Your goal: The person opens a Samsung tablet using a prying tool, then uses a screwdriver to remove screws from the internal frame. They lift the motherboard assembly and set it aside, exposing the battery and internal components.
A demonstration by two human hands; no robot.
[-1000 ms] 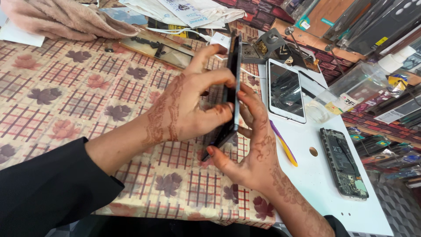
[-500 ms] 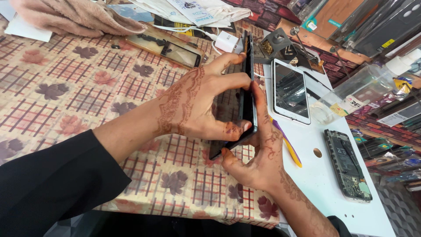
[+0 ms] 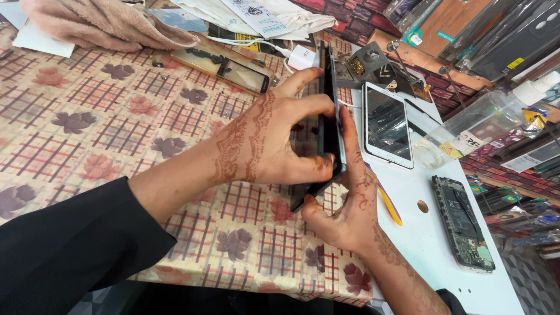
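Observation:
A black phone (image 3: 329,116) stands on its long edge above the patterned tablecloth (image 3: 87,134), seen edge-on. My left hand (image 3: 262,143) wraps it from the left, fingers curled over its near and far ends. From the right, my right hand (image 3: 344,204) presses its fingers flat along the phone's side, thumb under the lower corner. Both hands grip the same phone.
A white phone (image 3: 388,122) lies face up on the white board to the right, and an opened phone body (image 3: 464,224) lies nearer the edge. A yellow pry tool (image 3: 389,207) rests beside my right hand. A gold phone frame (image 3: 227,67), a pink towel (image 3: 111,23) and papers lie at the back.
Both hands have kept hold of the black phone, and their grip has shifted slightly along it; the phone stands a little more upright.

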